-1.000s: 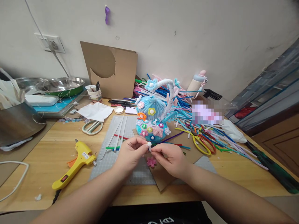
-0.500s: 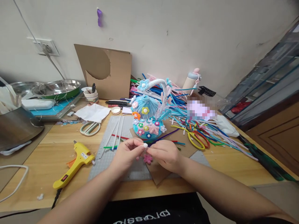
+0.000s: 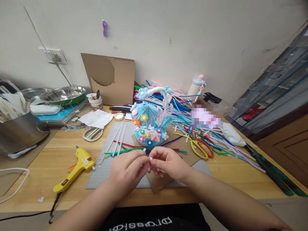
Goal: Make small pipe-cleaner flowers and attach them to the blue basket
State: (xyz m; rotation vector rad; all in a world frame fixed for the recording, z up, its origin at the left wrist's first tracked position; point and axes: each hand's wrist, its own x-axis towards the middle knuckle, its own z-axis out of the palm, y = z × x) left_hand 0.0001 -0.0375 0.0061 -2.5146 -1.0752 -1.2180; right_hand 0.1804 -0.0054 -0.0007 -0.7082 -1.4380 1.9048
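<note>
My left hand [image 3: 131,167] and my right hand [image 3: 169,164] meet low in front of me, fingertips pinched together around a small white fuzzy piece [image 3: 150,158], which looks like pipe cleaner. A second white bit [image 3: 144,149] pokes up behind my left fingers. Below the pinch, part of a pink pipe-cleaner flower [image 3: 148,167] shows; most of it is hidden by my fingers. Just beyond stands a light-blue pipe-cleaner craft [image 3: 150,116] with a white arched handle, covered in small colourful flowers. Red, green, blue and purple pipe cleaners [image 3: 125,149] lie between it and my hands.
A yellow glue gun [image 3: 80,166] lies at left, near light-handled scissors [image 3: 92,134]. Yellow-handled scissors [image 3: 199,149] are at right, before a heap of pipe cleaners [image 3: 183,109]. A grey cutting mat [image 3: 96,179] and cardboard [image 3: 158,184] lie beneath my hands.
My left hand has turned over, its back now facing up, and both hands sit slightly lower in view. The pink flower, plainly visible before, is now mostly covered. The camera view has shifted slightly.
</note>
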